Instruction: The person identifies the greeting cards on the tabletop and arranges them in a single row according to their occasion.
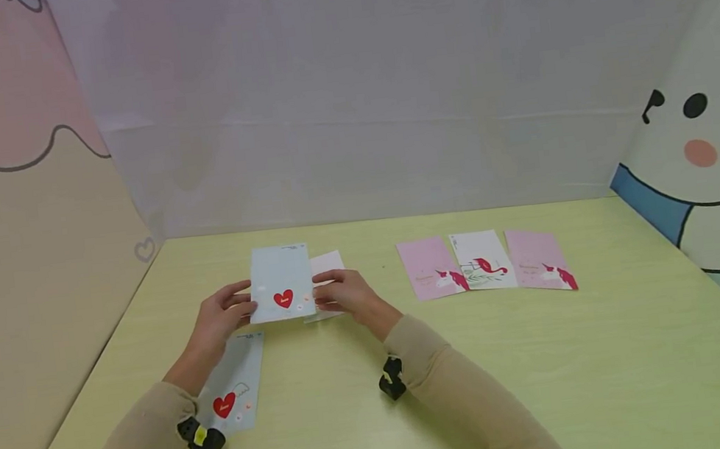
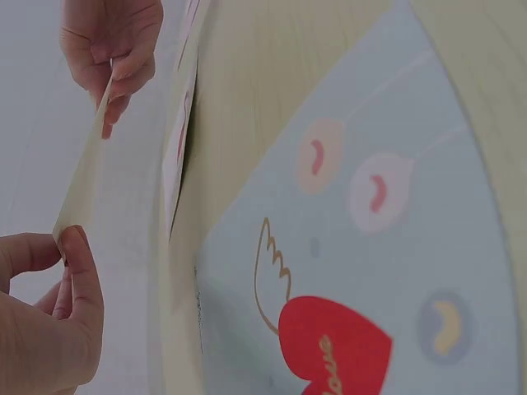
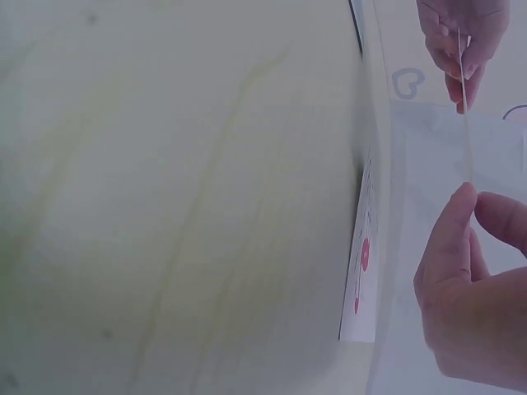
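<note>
Raised above the table, a pale blue card with a red heart (image 1: 282,281) is held between two hands. The left hand (image 1: 218,316) pinches its left edge between thumb and fingers, and the right hand (image 1: 350,296) pinches its right edge; both wrist views show the card nearly edge-on. Behind it, partly hidden, a whitish card (image 1: 327,261) lies on the table. A second pale blue heart card (image 1: 237,375) lies under the left forearm, which hides part of it; its heart with a gold wing outline (image 2: 333,346) shows large in the left wrist view.
On the right of the table (image 1: 640,341) lie three cards in a row: a pink unicorn card (image 1: 427,261), a white flamingo card (image 1: 476,244) and another pink unicorn card (image 1: 533,253). A white sheet (image 1: 347,107) hangs behind the table, with printed panels at both sides.
</note>
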A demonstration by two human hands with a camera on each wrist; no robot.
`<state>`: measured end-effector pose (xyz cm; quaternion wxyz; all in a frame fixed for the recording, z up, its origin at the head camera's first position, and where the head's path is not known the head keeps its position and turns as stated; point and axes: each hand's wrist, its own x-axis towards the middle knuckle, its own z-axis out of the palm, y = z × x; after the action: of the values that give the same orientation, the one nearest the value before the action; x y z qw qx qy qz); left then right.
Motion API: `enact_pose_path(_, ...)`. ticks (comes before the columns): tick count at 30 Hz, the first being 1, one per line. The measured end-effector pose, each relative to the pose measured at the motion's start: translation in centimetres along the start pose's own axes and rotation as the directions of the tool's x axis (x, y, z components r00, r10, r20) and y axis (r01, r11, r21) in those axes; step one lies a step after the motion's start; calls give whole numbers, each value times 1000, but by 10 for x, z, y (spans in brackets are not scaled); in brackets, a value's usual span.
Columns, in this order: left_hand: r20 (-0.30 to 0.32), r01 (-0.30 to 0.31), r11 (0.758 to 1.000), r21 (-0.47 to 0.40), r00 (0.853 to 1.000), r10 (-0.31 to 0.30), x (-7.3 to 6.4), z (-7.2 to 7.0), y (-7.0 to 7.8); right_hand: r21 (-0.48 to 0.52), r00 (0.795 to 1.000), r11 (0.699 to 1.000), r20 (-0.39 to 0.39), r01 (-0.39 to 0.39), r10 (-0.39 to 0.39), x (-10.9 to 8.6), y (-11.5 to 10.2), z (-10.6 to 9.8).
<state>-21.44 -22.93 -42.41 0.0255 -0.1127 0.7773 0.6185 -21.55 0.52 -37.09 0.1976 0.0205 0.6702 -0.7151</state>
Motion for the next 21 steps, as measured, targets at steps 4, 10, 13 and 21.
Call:
enact_pose_path(4, 8, -17, 999, -28, 1000, 18, -4, 1, 0, -15, 1000, 1000, -12, 10, -10, -5, -1, -2)
enact_pose_path(10, 33, -41, 998, -53, 999, 42, -9, 4, 0, -35, 1000, 999, -27, 16, -17, -12, -2, -7)
enact_pose_path(13, 45, -50, 998, -39, 998, 51, -12, 4, -1, -41, 999, 999, -28, 15, -16, -16, -3, -9)
enact_pose_path(21, 87, -74, 997, 19, 994, 72, -43, 9, 20, -55, 1000, 998, -16, 11, -12, -25, 0, -12)
